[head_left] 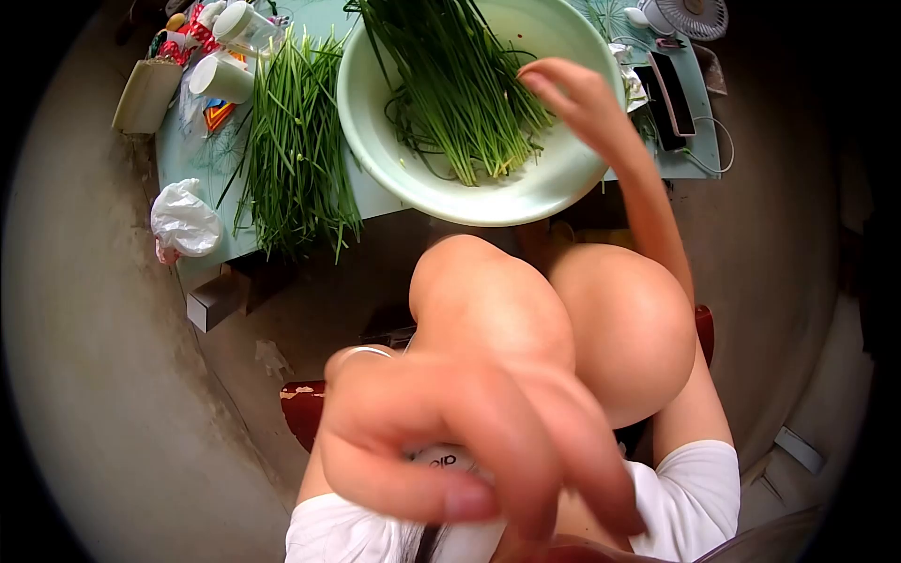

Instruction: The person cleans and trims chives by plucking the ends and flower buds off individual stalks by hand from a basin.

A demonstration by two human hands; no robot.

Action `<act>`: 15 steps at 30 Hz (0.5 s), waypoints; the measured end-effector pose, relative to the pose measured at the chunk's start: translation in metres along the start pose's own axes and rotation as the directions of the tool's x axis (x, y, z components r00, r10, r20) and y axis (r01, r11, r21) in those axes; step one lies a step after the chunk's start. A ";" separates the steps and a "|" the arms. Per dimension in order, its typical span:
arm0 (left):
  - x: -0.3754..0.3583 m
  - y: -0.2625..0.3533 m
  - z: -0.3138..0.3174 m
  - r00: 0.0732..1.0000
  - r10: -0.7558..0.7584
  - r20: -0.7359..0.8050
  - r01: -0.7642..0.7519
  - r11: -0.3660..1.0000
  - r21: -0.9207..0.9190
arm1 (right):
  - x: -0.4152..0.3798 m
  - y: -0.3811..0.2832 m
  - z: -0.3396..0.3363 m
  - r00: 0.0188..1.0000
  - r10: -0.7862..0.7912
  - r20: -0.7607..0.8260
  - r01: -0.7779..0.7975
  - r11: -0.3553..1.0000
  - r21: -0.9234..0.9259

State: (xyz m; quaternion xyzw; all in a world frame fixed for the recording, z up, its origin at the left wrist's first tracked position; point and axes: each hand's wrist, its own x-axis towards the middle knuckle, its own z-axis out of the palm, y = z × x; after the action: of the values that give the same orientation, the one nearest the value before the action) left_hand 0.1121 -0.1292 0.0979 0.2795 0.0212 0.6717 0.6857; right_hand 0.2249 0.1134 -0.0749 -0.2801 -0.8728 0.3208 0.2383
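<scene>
My right hand (580, 98) is over the right side of a pale green basin (375, 159), fingers loosely bent and nothing in them. Its fingertips are right by a thick bundle of long green garlic chives (460, 94) that lies in the basin, cut ends toward me. Close to the camera, large and partly blurred, my left hand (450, 413) hangs over my lap. Its fingers are curved and apart from the thumb, with nothing visible between them. A thin white band (368, 351) shows at its edge.
Left of the basin, a second pile of chives (296, 150) overhangs the edge of the table (385, 206). A crumpled white plastic bag (186, 218), white cups (221, 78) and a box (147, 96) are further left. At right are a phone (668, 94) with a cable and a small fan (690, 14).
</scene>
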 end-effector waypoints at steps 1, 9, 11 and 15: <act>-0.001 0.000 0.022 0.990 -0.007 -0.138 0.006 1.000 -0.004 | 0.000 -0.003 0.013 0.997 0.023 0.079 -0.025 0.999 0.026; -0.005 -0.010 -0.028 0.993 -0.004 0.119 0.029 0.977 -0.213 | -0.009 0.015 0.038 0.988 0.137 0.070 -0.122 0.975 -0.187; -0.017 -0.014 -0.018 0.999 -0.026 -0.023 0.020 0.975 -0.222 | -0.009 0.011 0.038 0.992 0.113 0.056 -0.101 0.977 -0.190; 0.008 -0.038 -0.020 0.972 0.225 -0.062 -0.233 0.935 -0.267 | -0.007 0.002 0.041 0.951 0.138 0.278 -0.115 0.989 -0.099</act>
State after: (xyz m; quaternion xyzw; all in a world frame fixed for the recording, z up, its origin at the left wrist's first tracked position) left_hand 0.1395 -0.1125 0.0674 0.1731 -0.0937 0.7476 0.6343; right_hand 0.2062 0.0925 -0.1064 -0.2959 -0.8906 0.3364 0.0781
